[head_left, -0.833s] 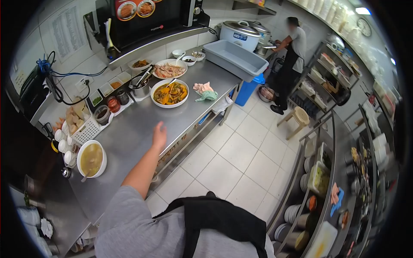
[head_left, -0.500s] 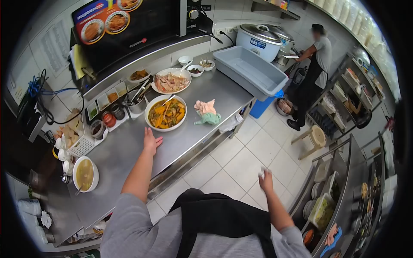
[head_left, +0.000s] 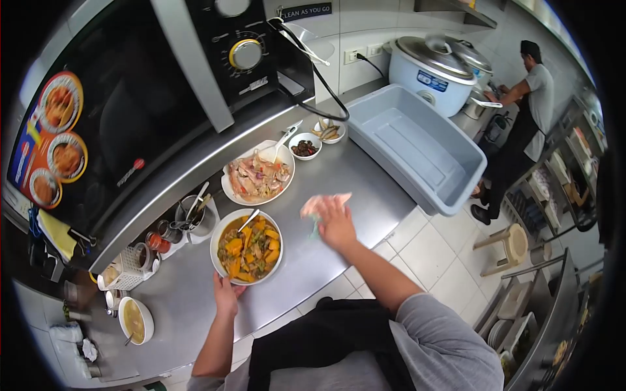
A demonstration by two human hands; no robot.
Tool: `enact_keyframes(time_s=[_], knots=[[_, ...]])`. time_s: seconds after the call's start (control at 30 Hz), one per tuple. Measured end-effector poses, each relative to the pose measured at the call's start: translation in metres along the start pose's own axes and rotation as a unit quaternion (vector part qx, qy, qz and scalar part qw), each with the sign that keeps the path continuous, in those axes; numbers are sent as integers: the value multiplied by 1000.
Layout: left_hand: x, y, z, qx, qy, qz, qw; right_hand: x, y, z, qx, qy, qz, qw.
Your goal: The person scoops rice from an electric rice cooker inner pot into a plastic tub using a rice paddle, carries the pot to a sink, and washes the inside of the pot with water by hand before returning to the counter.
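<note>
R hand [head_left: 336, 227], part-open, atop crumpled cloth [head_left: 312, 207], R of bowl [head_left: 271, 272]; L hand [head_left: 226, 296], thumb spread, at bowl's near side; grips unclear.

The counter [head_left: 297, 264] is smooth metal with a soft sheen; the cloth [head_left: 309, 208] on it looks like matt fabric. The bowl [head_left: 214, 244] at eight o'clock is smooth and glossy, the oven front [head_left: 150, 85] at ten shiny, the tub [head_left: 417, 144] at two matt plastic, the floor [head_left: 427, 264] at four smooth tile.
</note>
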State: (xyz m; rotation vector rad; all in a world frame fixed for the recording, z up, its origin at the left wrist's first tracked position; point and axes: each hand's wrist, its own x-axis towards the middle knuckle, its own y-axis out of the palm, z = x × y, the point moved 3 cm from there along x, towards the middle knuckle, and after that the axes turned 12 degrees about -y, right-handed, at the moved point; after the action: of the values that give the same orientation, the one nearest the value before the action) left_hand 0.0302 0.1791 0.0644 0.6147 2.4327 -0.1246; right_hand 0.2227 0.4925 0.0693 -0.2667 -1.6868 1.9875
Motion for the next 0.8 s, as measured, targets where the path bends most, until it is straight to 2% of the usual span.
enact_keyframes(time_s=[0.07, 0.1, 0.17, 0.2, 0.27, 0.3, 0.37, 0.43, 0.57, 0.63, 0.7, 0.77, 0.8], knots=[[-9, 12, 8, -32, -10, -29, 999, 40, 9, -45, -41, 16, -38, 998], [-15, 21, 10, -24, -10, -32, 999, 58, 5, -63, -35, 6, -37, 999], [-23, 45, 13, -27, -6, -44, 999, 87, -1, -103, -47, 48, -19, 998], [-30, 55, 19, -24, -6, -49, 998, 95, -2, -119, -43, 32, -11, 999], [-39, 80, 27, -32, -14, -74, 997, 102, -6, -151, -11, 78, -42, 996], [-42, 98, 27, -32, -17, -74, 997, 99, -11, -158, -4, 60, -34, 998], [-48, 132, 28, -39, -19, -82, 996, 63, -22, -166, 44, 45, -58, 996], [-48, 162, 31, -30, -24, -79, 996, 8, -29, -169, 19, 8, -93, 995], [-40, 215, 35, -52, -10, -58, 997, -81, -48, -173, 115, -124, -67, 983], [-38, 243, 31, -64, -27, -40, 997, -105, -58, -178, 162, -151, -26, 975], [-26, 271, 35, -94, -5, 18, 995, -114, -65, -179, 179, -180, 5, 967], [-16, 289, 34, -111, 15, 77, 991, -115, -68, -172, 207, -161, 41, 964], [-11, 296, 38, -113, -1, 94, 989, -115, -68, -163, 208, -179, 48, 960]])
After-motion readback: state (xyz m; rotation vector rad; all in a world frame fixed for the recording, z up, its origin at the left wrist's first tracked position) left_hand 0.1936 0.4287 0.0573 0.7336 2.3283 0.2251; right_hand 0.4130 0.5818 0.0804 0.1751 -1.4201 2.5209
